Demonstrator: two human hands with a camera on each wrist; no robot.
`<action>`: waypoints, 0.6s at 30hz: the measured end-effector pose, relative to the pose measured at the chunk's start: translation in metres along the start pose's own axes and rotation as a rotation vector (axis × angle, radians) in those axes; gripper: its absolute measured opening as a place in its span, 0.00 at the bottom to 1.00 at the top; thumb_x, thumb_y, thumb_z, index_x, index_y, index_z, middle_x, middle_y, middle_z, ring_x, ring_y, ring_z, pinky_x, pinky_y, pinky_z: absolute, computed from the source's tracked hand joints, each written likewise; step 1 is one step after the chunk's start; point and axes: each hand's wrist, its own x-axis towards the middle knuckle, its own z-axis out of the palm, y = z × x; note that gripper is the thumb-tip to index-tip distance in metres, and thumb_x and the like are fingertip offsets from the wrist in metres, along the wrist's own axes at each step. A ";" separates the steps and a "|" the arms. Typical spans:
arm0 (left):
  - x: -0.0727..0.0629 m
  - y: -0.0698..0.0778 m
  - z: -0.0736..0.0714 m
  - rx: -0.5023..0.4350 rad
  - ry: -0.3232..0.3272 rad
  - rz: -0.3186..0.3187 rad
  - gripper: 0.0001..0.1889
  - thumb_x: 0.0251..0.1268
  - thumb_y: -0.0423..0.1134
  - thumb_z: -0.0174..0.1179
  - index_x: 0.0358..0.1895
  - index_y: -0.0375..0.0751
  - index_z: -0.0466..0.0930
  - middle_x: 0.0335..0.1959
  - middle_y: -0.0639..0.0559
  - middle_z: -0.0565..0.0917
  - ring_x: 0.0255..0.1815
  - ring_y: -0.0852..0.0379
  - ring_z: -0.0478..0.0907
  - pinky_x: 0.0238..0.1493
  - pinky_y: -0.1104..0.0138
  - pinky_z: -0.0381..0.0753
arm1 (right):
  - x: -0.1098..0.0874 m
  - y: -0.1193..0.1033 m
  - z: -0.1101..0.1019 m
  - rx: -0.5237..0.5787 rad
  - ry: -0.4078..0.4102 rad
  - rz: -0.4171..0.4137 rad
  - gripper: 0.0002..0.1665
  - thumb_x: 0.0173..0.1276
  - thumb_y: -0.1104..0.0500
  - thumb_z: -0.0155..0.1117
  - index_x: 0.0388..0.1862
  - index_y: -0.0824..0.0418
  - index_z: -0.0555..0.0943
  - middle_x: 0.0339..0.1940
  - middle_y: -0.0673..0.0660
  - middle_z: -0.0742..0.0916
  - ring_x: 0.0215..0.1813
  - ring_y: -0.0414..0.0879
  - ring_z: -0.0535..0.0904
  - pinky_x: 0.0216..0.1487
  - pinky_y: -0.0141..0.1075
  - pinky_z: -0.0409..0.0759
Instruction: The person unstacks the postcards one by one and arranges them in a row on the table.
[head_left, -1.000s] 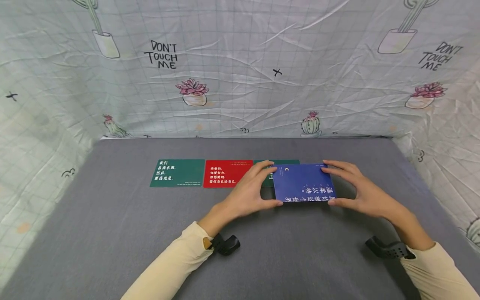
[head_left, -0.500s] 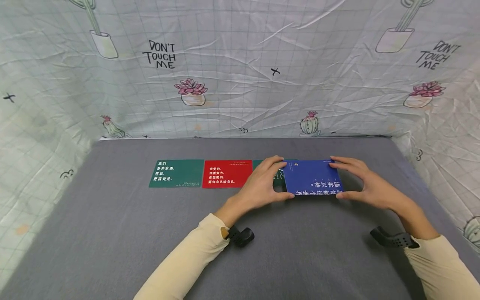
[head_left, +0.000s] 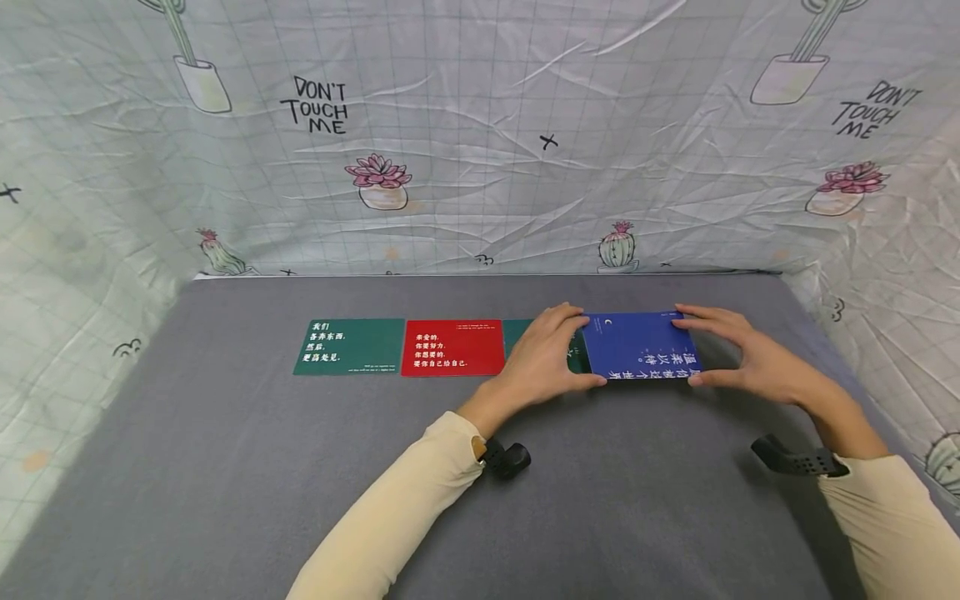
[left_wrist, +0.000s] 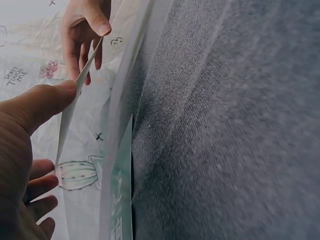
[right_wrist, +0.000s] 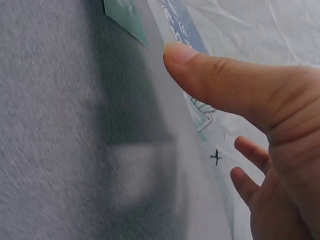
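Observation:
A blue card (head_left: 637, 343) with white lettering and a small moon is held by its two short edges, its text upside down in the head view. My left hand (head_left: 538, 357) pinches its left edge between thumb and fingers. On the opposite edge, my right hand (head_left: 761, 358) grips near the corners. The left wrist view shows the card (left_wrist: 75, 107) edge-on, tilted and raised above the table. Just left of it lies a green card (head_left: 517, 332), mostly hidden by my left hand.
A red card (head_left: 452, 348) and another green card (head_left: 349, 347) continue the row leftward on the grey table (head_left: 225, 467). Behind it hangs a patterned curtain (head_left: 480, 167). Black wrist-worn devices (head_left: 508, 460) sit at both cuffs.
Both hands have carried the blue card to the right and slightly toward the back, uncovering more of the table in front. The row of cards lies as before.

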 end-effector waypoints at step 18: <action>0.032 0.008 0.016 0.132 -0.070 -0.020 0.43 0.51 0.65 0.64 0.69 0.45 0.66 0.69 0.53 0.66 0.74 0.56 0.52 0.73 0.64 0.43 | 0.004 0.023 -0.009 0.018 -0.054 0.086 0.44 0.51 0.58 0.78 0.68 0.56 0.71 0.74 0.56 0.63 0.72 0.66 0.50 0.63 0.69 0.44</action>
